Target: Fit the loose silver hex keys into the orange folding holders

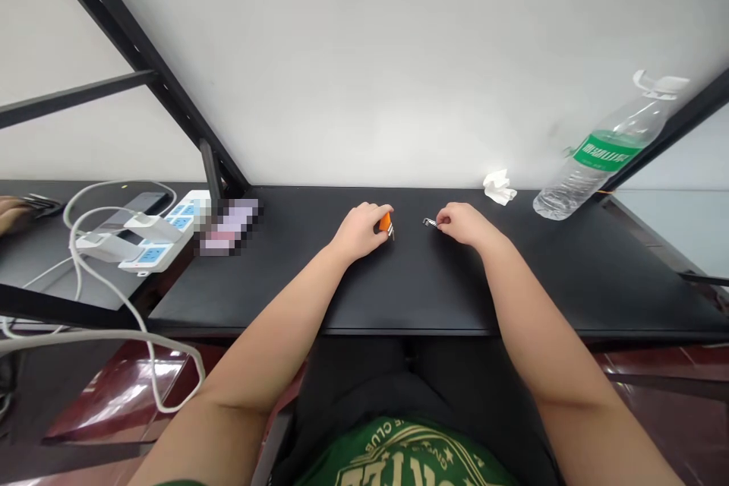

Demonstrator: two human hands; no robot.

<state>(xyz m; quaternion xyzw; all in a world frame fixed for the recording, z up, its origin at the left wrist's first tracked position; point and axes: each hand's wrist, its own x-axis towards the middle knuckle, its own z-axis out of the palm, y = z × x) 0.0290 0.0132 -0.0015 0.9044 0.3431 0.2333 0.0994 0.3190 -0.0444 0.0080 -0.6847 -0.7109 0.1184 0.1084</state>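
My left hand (362, 231) is on the black desk (399, 296), its fingers closed around a small orange object with thin metal pieces (386, 224) showing at its right end. The fingers cover much of it, so its kind is unclear. To the right, my right hand (460, 223) pinches a small silvery metal piece (430, 222) between thumb and fingertips. That piece points left, towards the orange object, and a gap lies between the two. Both hands are low over the desk, near its middle.
A tilted-looking water bottle (607, 156) with a green label and a crumpled tissue (500, 187) stand at the back right. On the left are a blurred-out phone (231, 226), a power strip (165, 235) and white cables (122, 288). Another person's hand (12, 213) shows far left.
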